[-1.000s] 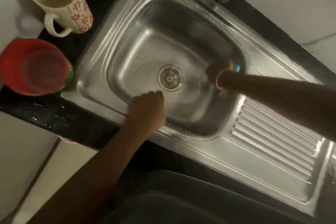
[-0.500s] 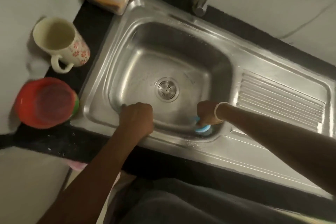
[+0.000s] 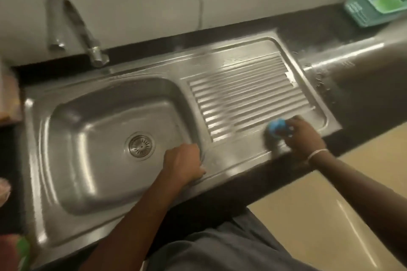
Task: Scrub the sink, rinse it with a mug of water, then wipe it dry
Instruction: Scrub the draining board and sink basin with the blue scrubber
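Note:
The steel sink (image 3: 72, 160) has a round drain (image 3: 141, 145) in its basin and a ribbed drainboard (image 3: 244, 99) on its right side. My right hand (image 3: 302, 136) grips a blue scrubber (image 3: 276, 127) and presses it on the drainboard's near right corner. My left hand (image 3: 184, 164) rests on the basin's near right rim, its fingers curled over the edge. The mug is out of view.
A curved tap (image 3: 72, 28) stands behind the basin against the white wall. A teal plastic basket (image 3: 374, 2) sits on the black counter at the far right. A red and green thing (image 3: 13, 251) shows at the lower left edge.
My right hand has carried the scrubber out of the basin and onto the drainboard. My view has swung right, so the mug and the red bowl have left the frame.

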A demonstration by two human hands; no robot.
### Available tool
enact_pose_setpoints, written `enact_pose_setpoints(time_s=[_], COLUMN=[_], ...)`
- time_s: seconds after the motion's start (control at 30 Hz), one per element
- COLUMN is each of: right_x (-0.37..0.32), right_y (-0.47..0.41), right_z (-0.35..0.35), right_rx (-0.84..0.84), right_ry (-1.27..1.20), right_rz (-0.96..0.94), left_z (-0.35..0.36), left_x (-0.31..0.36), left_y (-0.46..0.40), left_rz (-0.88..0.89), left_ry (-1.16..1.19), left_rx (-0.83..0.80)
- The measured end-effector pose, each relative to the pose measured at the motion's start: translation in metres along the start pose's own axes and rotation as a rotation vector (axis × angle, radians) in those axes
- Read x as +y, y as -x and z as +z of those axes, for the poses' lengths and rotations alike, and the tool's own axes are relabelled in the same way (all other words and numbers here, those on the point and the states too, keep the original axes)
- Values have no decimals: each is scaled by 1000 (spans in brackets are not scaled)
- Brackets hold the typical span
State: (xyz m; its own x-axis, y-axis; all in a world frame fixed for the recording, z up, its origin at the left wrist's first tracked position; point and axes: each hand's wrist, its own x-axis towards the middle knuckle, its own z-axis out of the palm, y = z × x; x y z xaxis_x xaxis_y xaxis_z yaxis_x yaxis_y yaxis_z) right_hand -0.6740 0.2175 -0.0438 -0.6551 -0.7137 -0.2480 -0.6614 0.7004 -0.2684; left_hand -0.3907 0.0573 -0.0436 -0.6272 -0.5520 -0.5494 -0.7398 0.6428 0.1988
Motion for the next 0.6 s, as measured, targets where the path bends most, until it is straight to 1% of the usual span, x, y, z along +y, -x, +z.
enact_pose_setpoints(time_s=[0.1, 0.17, 0.23, 0.33, 0.4, 0.47, 0.53, 0.6], right_x=[72, 88, 63, -19, -77, -124, -142, -130], right_y=[-29, -41, -40, -18, -1, 18, 25, 12], right_z=[-28, -30, -22, 12, 39, 56, 59, 53], right_rx=[100, 166, 142, -54, -207, -321, -353, -319], right_ry=[-4, -41, -124, -288, -291, -228, -153, -142], right_rz=[251, 300, 215, 7, -186, -366, -471, -481], left_z=[0, 0, 0, 4, 7, 8, 9, 10], left_x=[22, 28, 35, 37, 36, 34, 34, 35], left_y=[-10, -16, -20, -27, -31, -34, -36, -40], left_rz=[-55, -113, -207, -329, -367, -382, -402, -417], left_ry=[6, 47, 124, 230, 318, 356, 338, 409], left_rx=[-7, 30, 99, 163, 204, 225, 208, 207])
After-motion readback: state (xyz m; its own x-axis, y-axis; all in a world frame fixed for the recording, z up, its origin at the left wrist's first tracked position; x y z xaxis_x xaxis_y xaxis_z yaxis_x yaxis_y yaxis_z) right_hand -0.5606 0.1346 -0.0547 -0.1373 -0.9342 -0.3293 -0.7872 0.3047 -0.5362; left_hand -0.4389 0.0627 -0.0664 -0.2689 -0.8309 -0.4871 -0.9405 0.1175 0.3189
